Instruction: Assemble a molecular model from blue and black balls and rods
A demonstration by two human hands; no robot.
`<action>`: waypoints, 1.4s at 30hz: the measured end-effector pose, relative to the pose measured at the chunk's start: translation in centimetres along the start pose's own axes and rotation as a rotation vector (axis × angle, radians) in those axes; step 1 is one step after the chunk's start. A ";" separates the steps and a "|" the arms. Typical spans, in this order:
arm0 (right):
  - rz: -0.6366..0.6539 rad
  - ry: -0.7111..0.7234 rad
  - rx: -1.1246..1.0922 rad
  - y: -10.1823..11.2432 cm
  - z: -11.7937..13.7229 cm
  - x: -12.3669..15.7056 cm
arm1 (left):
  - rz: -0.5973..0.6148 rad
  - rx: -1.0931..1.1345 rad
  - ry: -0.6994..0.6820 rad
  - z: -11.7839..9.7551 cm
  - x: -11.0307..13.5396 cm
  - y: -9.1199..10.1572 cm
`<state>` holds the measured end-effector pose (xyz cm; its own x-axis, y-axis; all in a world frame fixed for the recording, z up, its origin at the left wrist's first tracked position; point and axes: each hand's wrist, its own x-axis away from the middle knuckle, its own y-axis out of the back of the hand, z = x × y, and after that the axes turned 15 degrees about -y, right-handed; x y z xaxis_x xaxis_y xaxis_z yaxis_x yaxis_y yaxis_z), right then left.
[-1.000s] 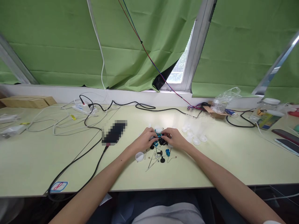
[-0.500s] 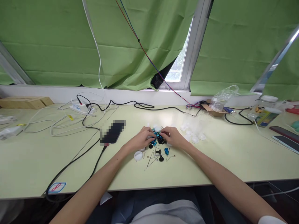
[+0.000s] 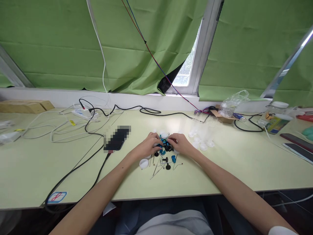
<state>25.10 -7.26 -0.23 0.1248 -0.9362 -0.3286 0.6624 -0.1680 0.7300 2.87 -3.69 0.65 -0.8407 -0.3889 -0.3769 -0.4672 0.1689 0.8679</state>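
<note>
My left hand (image 3: 147,146) and my right hand (image 3: 179,144) meet at the middle of the table, fingers curled around a small blue and black assembly (image 3: 165,144) held between them. Just in front of the hands lie loose parts: a white cap (image 3: 144,163), thin metal pins (image 3: 156,169), a black round piece (image 3: 168,166) and a small blue part (image 3: 173,159).
A dark phone (image 3: 116,139) with a black cable lies left of my hands. White cables and a power strip (image 3: 83,113) are at the back left. Small clear cups and white lids (image 3: 202,140) stand to the right. Jars, a plastic bag and phones sit far right.
My hands stay pinched on the small assembly with only slight finger movement. The view has shifted a little; nothing on the table has moved.
</note>
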 end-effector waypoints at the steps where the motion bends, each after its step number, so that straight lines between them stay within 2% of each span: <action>1: 0.000 0.000 -0.001 0.0 0.0 0.0 | -0.005 0.002 -0.006 0.0 0.0 0.0; 13: 0.001 -0.006 -0.012 -0.1 -0.1 -0.1 | -0.063 -0.043 -0.055 -1.1 -0.4 0.4; 22: -0.019 -0.002 -0.011 0.1 0.1 -0.2 | -0.168 -0.077 -0.032 -1.4 -0.9 0.7; 42: -0.030 -0.017 -0.027 -0.1 -0.2 -0.2 | -0.287 -0.105 0.004 -1.7 -1.0 0.5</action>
<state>25.13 -7.01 -0.37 0.0920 -0.9361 -0.3396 0.6851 -0.1880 0.7038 3.91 -4.72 2.00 -0.6772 -0.4106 -0.6106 -0.6546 -0.0425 0.7547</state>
